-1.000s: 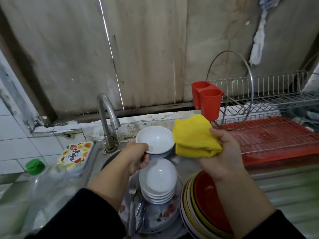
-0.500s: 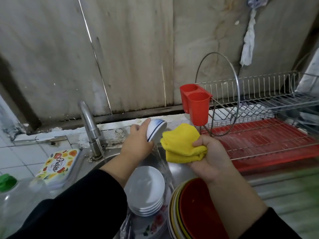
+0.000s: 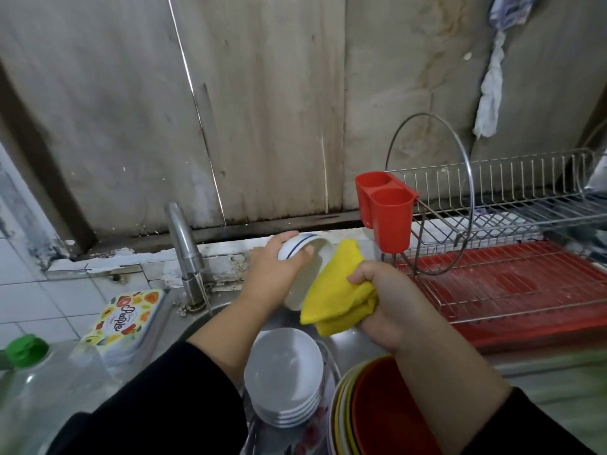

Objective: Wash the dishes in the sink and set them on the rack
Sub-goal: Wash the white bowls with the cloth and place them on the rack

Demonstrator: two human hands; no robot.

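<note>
Right now I am wiping one white bowl (image 3: 303, 267), tipped on its side above the sink (image 3: 210, 318). My left hand (image 3: 274, 270) is gripping its blue-ringed outside, and my right hand (image 3: 387, 300) is clenching the folded yellow cloth (image 3: 338, 290) against its rim at three o'clock. I am judging the washing step barely begun: stacked bowls (image 3: 284, 376) and plates (image 3: 368, 412) are waiting at six o'clock. Next I am needing to carry it, rinsed, to the rack (image 3: 512, 257) at three o'clock.

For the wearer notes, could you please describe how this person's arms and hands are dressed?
Both arms wear black long sleeves, the left sleeve and the right sleeve pushed up the forearm. The left hand and right hand are bare: no gloves, rings or watch visible.
</note>
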